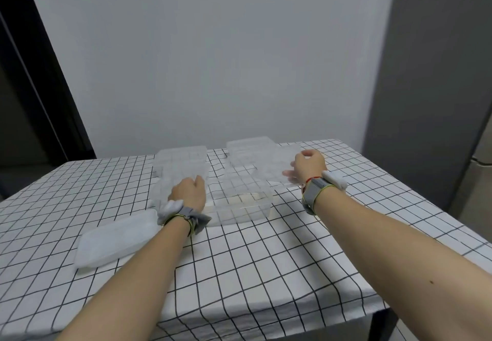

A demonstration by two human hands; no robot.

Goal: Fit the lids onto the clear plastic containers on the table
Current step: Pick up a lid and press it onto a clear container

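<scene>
Black-and-white checked tablecloth (pixel 239 274)

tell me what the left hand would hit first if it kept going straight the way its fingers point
The left hand points away from the person, toward the wall. Its fingers already seem to touch a clear container, and straight beyond that stands the lidded clear container at the far left. Depth between the two is hard to judge.

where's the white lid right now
In the head view the white lid lies flat on the checked tablecloth, near-left, just outside the left hand.
</scene>
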